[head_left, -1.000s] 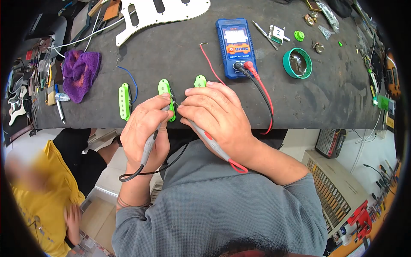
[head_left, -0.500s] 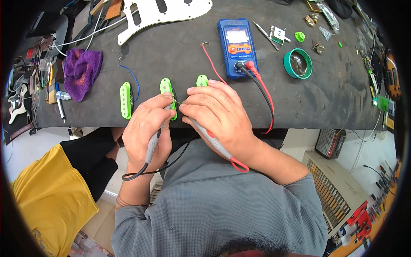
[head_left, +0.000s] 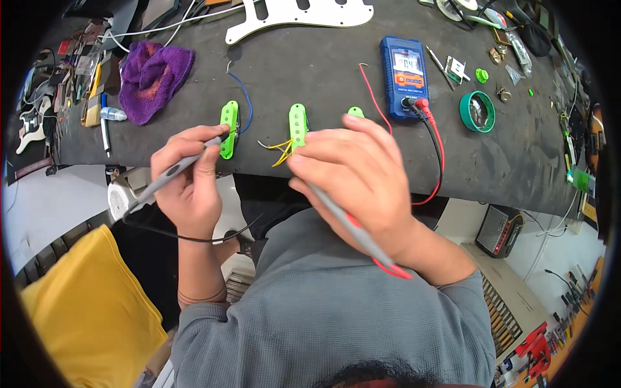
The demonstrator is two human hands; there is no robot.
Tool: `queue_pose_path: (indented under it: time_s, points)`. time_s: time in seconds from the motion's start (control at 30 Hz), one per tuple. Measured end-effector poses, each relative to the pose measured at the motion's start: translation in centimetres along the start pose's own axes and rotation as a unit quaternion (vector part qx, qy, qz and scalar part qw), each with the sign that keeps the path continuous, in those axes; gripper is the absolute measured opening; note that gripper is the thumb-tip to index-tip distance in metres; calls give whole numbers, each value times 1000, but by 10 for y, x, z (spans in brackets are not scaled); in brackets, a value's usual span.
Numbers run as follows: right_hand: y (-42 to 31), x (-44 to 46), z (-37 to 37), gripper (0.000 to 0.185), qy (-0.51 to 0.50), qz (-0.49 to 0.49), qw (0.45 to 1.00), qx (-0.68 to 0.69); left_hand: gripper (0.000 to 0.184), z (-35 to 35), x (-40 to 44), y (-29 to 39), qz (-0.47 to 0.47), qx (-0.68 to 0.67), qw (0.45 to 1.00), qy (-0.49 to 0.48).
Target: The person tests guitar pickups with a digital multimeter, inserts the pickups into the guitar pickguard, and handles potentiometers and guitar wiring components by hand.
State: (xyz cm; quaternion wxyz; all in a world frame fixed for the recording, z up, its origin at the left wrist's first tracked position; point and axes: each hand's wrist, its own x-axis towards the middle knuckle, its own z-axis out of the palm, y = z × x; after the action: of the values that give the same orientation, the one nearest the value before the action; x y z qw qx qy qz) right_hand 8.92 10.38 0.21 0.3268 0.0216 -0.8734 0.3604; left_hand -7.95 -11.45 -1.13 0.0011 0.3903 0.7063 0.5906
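Note:
My left hand (head_left: 187, 184) is closed around a grey multimeter probe (head_left: 169, 173) with a black lead. The fingertips and probe tip are at the left green guitar pickup (head_left: 229, 129), which has a blue wire (head_left: 248, 97); contact there is unclear. My right hand (head_left: 362, 178) grips another grey probe (head_left: 349, 226), with a red lead, its tip hidden. Those fingers are beside the middle green pickup (head_left: 297, 123) and its yellow wires (head_left: 282, 152). A third green pickup (head_left: 356, 112) is mostly covered by the right hand. The blue digital multimeter (head_left: 406, 84) shows a lit display.
A white pickguard (head_left: 297, 19) lies at the back, a purple cloth (head_left: 155, 77) to the left. Right of the multimeter are a screwdriver-like tool (head_left: 440, 67), a switch (head_left: 457, 70), a green knob (head_left: 481, 75) and a teal round dish (head_left: 477, 111).
My left hand has moved left with its probe, from the middle pickup to the left one. The middle pickup's yellow wires now show. The view has shifted, and the meter display now shows digits.

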Motion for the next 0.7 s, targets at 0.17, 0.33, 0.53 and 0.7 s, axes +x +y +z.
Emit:
queue_pose_path:
  time_s: [0.17,0.33,0.53,0.7]
  points:
    - [-15,20,38,30,-24,2,999,-26,24,-5,1,-8,33,89,993,-68]
    - [-15,18,60,28,-18,1,998,-67,22,-5,4,-8,80,124,987,-65]
    - [-19,16,68,29,-26,-2,995,-98,21,-7,3,-13,87,124,986,-67]
    - [-20,13,72,30,-37,3,994,-102,21,-4,3,-20,97,124,987,-30]
